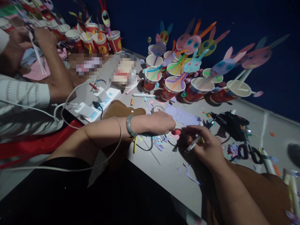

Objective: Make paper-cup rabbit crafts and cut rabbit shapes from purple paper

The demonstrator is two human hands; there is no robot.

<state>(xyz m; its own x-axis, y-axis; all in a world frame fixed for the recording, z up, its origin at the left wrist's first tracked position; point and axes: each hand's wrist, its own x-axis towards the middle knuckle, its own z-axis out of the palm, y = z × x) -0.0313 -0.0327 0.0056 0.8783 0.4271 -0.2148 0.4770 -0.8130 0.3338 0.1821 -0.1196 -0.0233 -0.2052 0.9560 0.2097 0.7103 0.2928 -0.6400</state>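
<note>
My left hand (161,122), with a jade-like bangle on its wrist, is closed over the table. At its fingertips is a small red round piece (177,132), pinched at its edge as far as I can see. To the right, my right hand (207,145) curls its fingers around a clear-barrelled pen (193,144), which slants across them. A lilac paper sheet (179,113) with round outlines lies just beyond my left hand. Paper scraps (161,142) and a thin stick (151,150) are on the table below it.
Red paper cups (172,89) with paper-faced, long-eared figures stand along the blue wall. At right lie a black glue gun (232,123) and black-handled scissors (250,153). A power strip (103,104) with chargers is at left; a white cable crosses my left arm. Another person's hands (44,37) hold scissors.
</note>
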